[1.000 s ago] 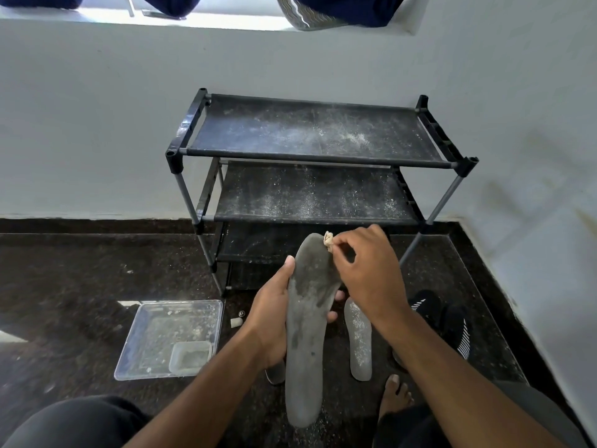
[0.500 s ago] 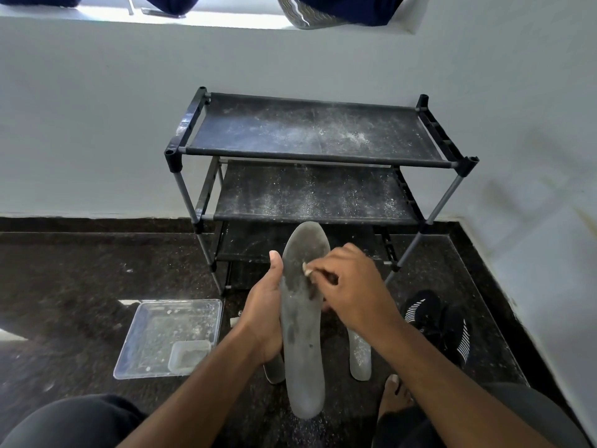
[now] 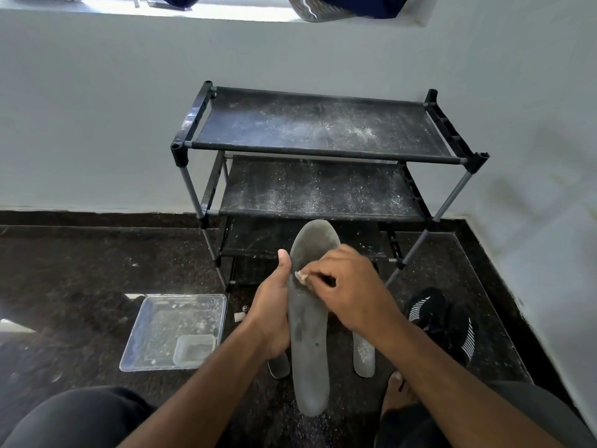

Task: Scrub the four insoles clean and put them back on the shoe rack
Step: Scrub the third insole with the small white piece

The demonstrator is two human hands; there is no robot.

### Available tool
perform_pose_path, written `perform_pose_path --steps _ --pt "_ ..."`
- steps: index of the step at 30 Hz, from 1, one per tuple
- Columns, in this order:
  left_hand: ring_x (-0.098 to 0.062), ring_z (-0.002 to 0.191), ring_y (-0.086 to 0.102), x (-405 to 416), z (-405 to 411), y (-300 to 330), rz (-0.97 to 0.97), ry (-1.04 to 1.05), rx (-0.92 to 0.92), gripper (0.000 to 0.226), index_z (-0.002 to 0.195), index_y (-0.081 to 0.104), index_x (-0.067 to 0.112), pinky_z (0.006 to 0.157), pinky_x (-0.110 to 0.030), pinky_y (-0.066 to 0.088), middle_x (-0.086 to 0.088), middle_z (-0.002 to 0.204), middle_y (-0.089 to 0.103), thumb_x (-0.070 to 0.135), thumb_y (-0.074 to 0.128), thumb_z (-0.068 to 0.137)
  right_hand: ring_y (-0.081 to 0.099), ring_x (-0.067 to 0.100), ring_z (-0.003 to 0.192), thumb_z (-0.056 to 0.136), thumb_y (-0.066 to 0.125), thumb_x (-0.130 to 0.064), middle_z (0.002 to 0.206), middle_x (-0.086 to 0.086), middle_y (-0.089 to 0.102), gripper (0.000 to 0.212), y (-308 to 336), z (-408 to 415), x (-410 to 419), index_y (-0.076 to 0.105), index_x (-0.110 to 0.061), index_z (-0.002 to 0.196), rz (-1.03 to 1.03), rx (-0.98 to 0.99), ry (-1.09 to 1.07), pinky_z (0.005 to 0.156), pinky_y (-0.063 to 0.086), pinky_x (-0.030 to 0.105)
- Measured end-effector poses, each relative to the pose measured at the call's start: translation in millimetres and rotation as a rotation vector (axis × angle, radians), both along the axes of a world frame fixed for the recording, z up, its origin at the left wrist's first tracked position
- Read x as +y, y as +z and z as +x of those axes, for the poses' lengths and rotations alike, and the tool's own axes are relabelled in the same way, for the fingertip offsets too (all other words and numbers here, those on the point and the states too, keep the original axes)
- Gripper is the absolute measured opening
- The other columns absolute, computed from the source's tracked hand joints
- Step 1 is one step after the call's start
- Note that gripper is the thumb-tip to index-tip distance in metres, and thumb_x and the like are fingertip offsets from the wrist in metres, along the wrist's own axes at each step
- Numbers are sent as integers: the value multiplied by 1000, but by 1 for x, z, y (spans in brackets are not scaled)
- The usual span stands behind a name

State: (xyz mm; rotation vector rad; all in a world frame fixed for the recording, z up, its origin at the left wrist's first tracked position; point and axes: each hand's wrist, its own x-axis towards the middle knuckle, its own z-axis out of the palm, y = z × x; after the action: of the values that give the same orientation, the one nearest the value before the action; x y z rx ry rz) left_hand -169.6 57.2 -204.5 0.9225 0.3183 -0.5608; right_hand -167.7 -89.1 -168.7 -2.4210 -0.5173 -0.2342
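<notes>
We see the left hand [image 3: 269, 313] curled around the left edge of a long grey foam insole [image 3: 308, 324], thumb up along its side, holding it upright with the toe end pointing away from us. The right hand [image 3: 352, 292] lies across the front of that insole, its fingertips pinching a small pale scrap of scrubbing material [image 3: 301, 277] and pressing it on the grey surface just beside the left thumb. Below the right hand a second grey insole [image 3: 363, 355] lies on the dark speckled stone floor [image 3: 80, 270], and the dark end of another insole [image 3: 278, 365] peeks out under the left wrist. Beyond both hands stands the black three-tier shoe rack [image 3: 319, 130], its shelves dusted with white specks. Left of the left hand sits a clear square plastic tray [image 3: 155, 318]; right of the right hand lie black shoes with white stripes [image 3: 445, 321].
</notes>
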Motion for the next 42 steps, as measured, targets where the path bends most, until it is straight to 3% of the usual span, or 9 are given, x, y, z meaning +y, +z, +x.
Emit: perform_pose_path --steps 5,13,16,20,26,29,33,37,42 --pt "-30 104 73 -7 -3 4 9 -14 -18 74 134 68 7 92 -48 58 -22 127 71 64 31 104 48 4 84 93 67 -26 82 -15 63 11 9 11 -12 77 -25 98 47 -72 -182 71 41 21" --pt "-35 121 68 0 1 2 67 17 -5 76 133 69 9 111 -55 49 -22 130 70 68 32 102 50 8 86 93 65 -30 81 -12 64 14 7 -1 -3 78 -24 94 -149 -9 -14 77 50 38" --pt "-32 112 72 -3 0 8 49 18 -26 75 134 67 8 86 -45 62 -21 128 71 65 30 103 47 7 86 92 67 -28 77 -17 56 12 12 3 -7 76 -20 94 -46 18 -172 69 53 30" --pt "-34 116 71 -5 -2 11 51 30 -37 75 137 63 8 85 -44 63 -20 127 72 64 28 104 45 5 92 86 75 -31 91 -11 55 6 8 3 -6 75 -25 85 -47 104 -309 71 36 10" --pt "-36 115 71 -7 -1 11 37 9 -31 75 136 63 5 79 -41 65 -21 126 72 63 27 104 66 5 48 88 76 -12 62 -7 69 14 21 1 -10 74 -11 74 315 387 -339 44 51 19" --pt "-36 120 69 -8 -2 11 -1 -23 -39 77 139 61 7 98 -49 58 -22 131 70 64 23 105 65 10 43 89 74 -12 58 -4 68 19 26 1 -8 72 -10 70 370 349 -386 40 52 23" --pt "-33 109 70 -10 -2 6 2 -91 -50 73 141 62 11 97 -48 55 -21 136 67 64 27 105 65 6 60 87 75 -22 64 -12 67 25 23 9 -15 68 -30 64 252 154 -451 52 49 16" --pt "-31 105 68 -10 -1 3 -36 -80 -54 72 130 72 10 98 -49 53 -24 133 67 62 29 105 48 5 96 88 72 -26 96 -10 55 2 11 8 -14 72 -24 90 17 -17 -438 71 39 9" --pt "-27 93 71 -8 2 4 -71 -60 -60 74 133 69 7 89 -44 57 -19 120 71 64 32 104 41 2 100 97 62 -18 103 -10 58 24 10 12 -15 72 -15 118 -63 -85 -213 86 34 2"
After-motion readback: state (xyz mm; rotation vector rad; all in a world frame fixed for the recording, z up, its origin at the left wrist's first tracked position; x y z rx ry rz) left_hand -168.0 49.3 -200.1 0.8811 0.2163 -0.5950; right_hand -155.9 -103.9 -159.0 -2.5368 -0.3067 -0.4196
